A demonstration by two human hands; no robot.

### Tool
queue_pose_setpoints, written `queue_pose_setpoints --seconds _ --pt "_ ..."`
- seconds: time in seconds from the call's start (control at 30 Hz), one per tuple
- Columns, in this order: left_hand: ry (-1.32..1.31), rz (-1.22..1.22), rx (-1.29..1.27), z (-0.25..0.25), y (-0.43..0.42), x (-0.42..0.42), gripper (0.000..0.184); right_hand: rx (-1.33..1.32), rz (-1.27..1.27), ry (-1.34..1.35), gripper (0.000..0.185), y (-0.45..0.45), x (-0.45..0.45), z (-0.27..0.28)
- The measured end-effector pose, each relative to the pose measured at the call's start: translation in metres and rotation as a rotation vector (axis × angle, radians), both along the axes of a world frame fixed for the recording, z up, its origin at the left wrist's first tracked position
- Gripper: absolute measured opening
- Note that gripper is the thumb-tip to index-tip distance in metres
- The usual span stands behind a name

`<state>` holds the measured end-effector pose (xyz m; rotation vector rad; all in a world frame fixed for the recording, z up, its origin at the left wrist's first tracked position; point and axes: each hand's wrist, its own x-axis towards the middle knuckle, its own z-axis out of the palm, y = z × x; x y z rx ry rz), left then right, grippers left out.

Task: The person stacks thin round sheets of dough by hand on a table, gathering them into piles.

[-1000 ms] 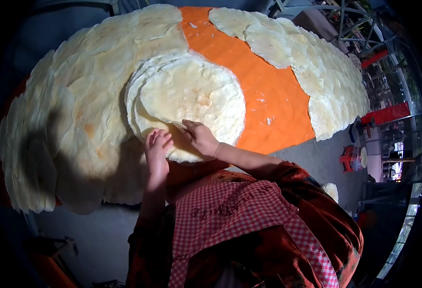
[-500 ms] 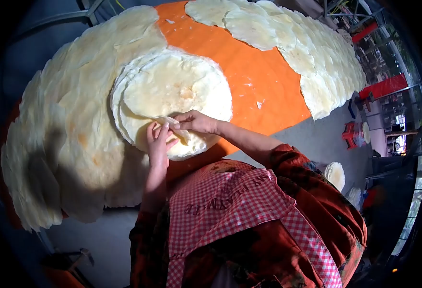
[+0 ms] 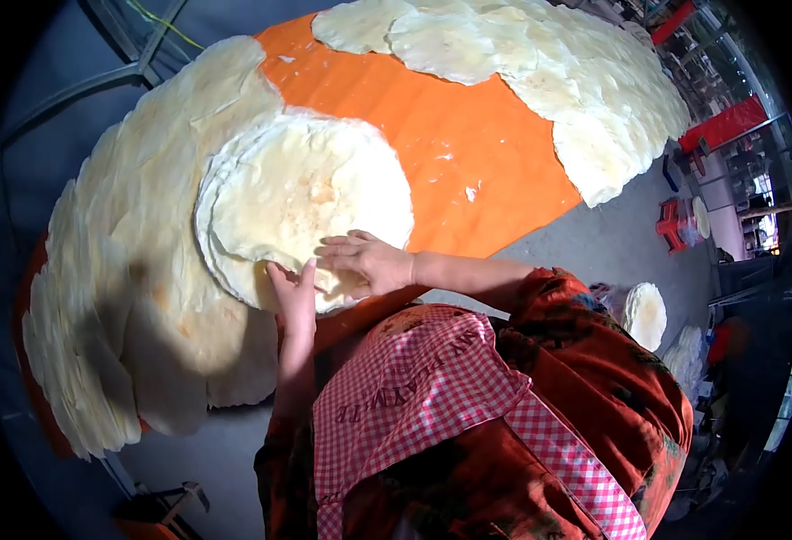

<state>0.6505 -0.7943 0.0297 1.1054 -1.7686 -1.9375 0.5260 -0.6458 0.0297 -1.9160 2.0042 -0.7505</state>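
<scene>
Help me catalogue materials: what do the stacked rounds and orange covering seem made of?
Stacked rounds: probably thin, matte flatbread, judging by browned spots and ragged edges. Orange covering: perhaps cloth or plastic sheeting; its smooth, rippled surface leaves that open.

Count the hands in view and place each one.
2. The left hand is at the near edge of the round stack; the right hand is just right of it, over the same stack. No other hand shows.
</scene>
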Motion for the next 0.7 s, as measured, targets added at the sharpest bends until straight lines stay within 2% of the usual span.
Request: queue_pose_setpoints --seconds 0.1,0.13,0.2,0.27,0.3,0.33,0.4,0.47,0.57,0.6,0.63,0.67,0.7 --pt "0.096 0.062 -0.344 -0.048 -0.013 -0.009 0.06 -0.02 -0.114 0.086 0.076 0.018 0.001 0.006" --pt "0.147 0.102 -0.225 -0.033 -0.015 -0.014 0.059 -0.035 -0.144 0.131 0.077 0.023 -0.002 0.01" --pt "0.245 0.169 0.014 0.031 -0.022 -0.022 0.057 -0.078 -0.189 0.189 0.078 0.029 -0.009 0.019" --pt "0.226 0.083 0.165 0.089 -0.049 -0.009 0.057 -0.127 -0.204 0.224 0.077 0.034 -0.018 0.032" --pt "0.252 0.019 0.247 0.081 -0.087 0.004 0.06 -0.28 -0.234 0.264 0.066 0.032 -0.013 0.054" --pt "0.274 -0.043 0.329 0.072 -0.114 0.02 0.063 -0.291 -0.199 0.235 0.06 0.028 -0.011 0.052" --pt "0.474 0.118 0.605 0.068 -0.106 0.044 0.07 -0.319 -0.121 0.172 0.05 0.012 0.0 0.046" --pt "0.637 0.244 0.559 0.056 -0.075 0.057 0.081 -0.262 -0.138 0.14 0.036 -0.012 0.015 0.032" --pt "0.961 -0.171 0.826 -0.024 -0.04 0.073 0.082 -0.286 -0.127 0.039 0.026 -0.046 0.03 0.03" --pt "1.071 -0.321 0.916 -0.036 -0.035 0.074 0.086 -0.31 -0.158 0.033 0.023 -0.061 0.029 0.04" --pt "1.046 -0.184 0.905 -0.026 -0.034 0.065 0.085 -0.327 -0.185 0.023 0.019 -0.073 0.028 0.048" --pt "1.03 -0.032 0.876 -0.005 -0.039 0.052 0.084 -0.131 -0.181 0.008 0.018 -0.095 0.014 0.056" --pt "0.965 0.084 0.875 0.02 -0.044 0.033 0.082 -0.054 -0.204 0.083 0.023 -0.113 -0.006 0.081"
